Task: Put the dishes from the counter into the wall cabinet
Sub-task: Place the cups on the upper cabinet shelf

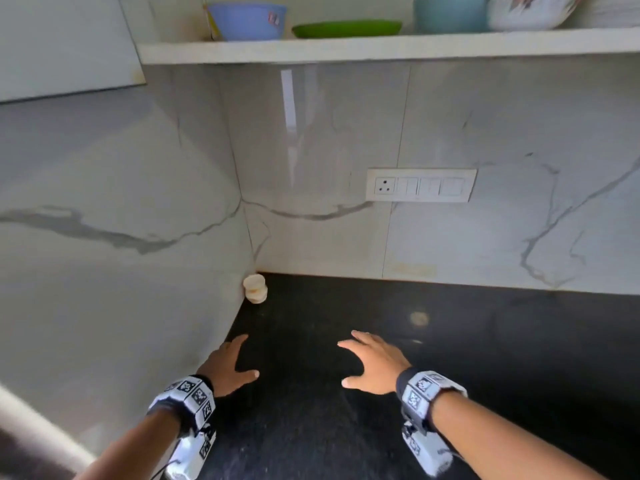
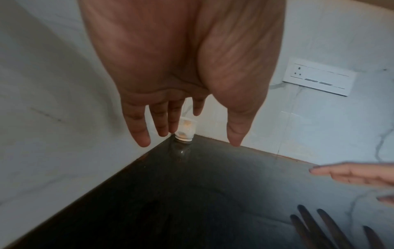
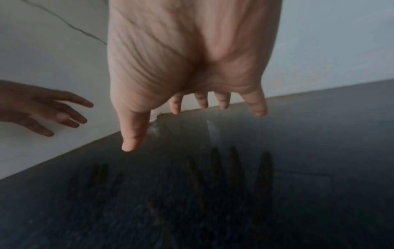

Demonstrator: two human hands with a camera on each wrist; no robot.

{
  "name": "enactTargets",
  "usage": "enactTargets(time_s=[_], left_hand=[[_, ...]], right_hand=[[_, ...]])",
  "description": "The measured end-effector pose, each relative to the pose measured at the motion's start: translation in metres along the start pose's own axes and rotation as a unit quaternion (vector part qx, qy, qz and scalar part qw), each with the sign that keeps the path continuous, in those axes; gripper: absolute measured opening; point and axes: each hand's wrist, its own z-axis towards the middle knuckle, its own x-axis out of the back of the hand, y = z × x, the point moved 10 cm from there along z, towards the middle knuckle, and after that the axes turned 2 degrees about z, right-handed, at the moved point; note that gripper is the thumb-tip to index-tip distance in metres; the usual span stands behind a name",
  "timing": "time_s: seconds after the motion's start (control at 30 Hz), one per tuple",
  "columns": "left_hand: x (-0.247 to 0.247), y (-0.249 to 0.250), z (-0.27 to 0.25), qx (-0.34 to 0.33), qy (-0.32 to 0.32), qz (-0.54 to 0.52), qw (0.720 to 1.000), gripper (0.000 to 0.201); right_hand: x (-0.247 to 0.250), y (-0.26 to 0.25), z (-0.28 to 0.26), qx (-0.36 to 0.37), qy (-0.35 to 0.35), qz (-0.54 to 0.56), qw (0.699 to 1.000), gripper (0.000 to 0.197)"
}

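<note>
Hands, two, empty: left hand [image 1: 227, 367], right hand [image 1: 375, 363].

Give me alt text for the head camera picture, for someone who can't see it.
Two empty hands, left hand and right hand, reach with spread fingers over a black counter. A small white jar stands in the back corner against marble walls. Above, a shelf holds a blue bowl, a green plate and more bowls.
</note>
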Motion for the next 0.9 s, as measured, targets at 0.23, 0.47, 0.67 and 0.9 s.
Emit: enactTargets(time_s=[0.23, 0.47, 0.67, 0.9], left_hand=[[0.017, -0.007, 0.053, 0.022, 0.045, -0.083, 0.995, 0.098], [0.049, 0.006, 0.121, 0.049, 0.116, -0.193, 0.973, 0.097], [0.064, -0.014, 0.162, 0.122, 0.191, -0.234, 0.945, 0.089], [0.053, -0.016, 0.194, 0.152, 0.241, -0.272, 0.919, 0.082]], right_hand=[[-0.073, 0.014, 0.028, -0.125, -0.103, 0.043, 0.986, 0.112], [-0.093, 0.021, 0.034, -0.138, -0.165, 0.000, 0.977, 0.117], [-0.096, 0.025, 0.037, -0.137, -0.224, -0.011, 0.965, 0.120], [-0.101, 0.029, 0.040, -0.138, -0.265, -0.013, 0.954, 0.121]])
